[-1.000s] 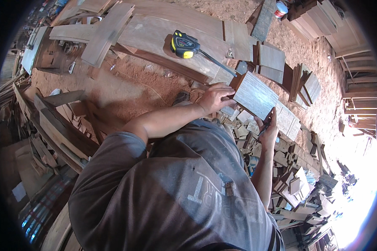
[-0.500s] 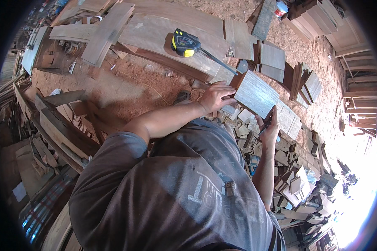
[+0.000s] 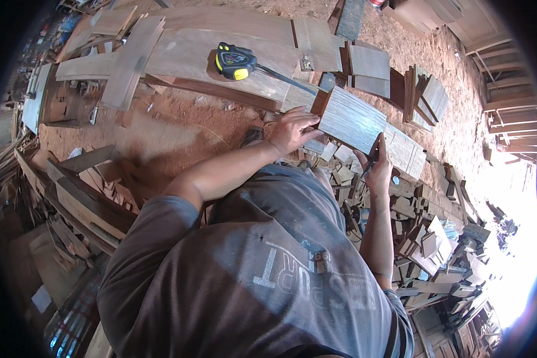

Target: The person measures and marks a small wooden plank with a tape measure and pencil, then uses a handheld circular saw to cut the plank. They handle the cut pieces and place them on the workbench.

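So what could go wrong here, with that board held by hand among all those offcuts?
1. The left hand alone steadies the grey wooden board at its end; it could shift while the right hand works its edge with a small dark tool.
2. The heap of offcuts underfoot looks like poor footing.
3. The tape measure has its blade drawn out toward the board; it might snag or snap back.

A yellow and black tape measure [image 3: 235, 61] lies on a wide wooden plank [image 3: 221, 48]. Left of the tape measure, narrower boards [image 3: 131, 59] overlap. Far to its lower right spreads a heap of small wood offcuts [image 3: 429, 238]. Below it is reddish sawdust-covered ground [image 3: 179, 128].
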`<state>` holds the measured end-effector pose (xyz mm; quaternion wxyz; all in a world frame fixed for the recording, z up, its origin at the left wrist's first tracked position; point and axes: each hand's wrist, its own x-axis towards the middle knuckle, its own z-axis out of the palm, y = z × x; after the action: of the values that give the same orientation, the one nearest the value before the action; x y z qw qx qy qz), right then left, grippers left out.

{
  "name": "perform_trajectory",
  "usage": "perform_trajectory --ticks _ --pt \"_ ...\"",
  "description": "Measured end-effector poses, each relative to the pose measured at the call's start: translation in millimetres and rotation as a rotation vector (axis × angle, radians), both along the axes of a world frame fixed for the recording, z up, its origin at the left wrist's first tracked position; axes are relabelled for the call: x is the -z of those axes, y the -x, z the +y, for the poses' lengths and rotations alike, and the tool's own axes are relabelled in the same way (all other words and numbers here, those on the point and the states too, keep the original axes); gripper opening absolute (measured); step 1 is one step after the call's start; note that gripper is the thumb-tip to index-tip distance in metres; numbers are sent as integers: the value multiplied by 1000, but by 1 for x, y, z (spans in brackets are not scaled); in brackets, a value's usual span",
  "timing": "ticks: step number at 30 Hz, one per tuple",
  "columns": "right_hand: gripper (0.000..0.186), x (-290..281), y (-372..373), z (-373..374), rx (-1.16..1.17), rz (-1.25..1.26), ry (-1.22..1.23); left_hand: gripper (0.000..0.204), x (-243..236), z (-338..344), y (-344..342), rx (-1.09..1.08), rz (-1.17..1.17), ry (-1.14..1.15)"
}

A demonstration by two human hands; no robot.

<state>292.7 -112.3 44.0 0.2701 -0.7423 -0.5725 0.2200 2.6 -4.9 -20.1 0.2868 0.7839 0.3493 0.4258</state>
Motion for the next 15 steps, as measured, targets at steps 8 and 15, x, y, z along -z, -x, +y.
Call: perform_trajectory --ticks 8,15 --pt "93 4 1 -2 -9 -4 -89 35 6 1 -1 8 -9 -22" --pt "90 -5 6 -1 -5 -27 -50 35 1 1 1 0 25 -12"
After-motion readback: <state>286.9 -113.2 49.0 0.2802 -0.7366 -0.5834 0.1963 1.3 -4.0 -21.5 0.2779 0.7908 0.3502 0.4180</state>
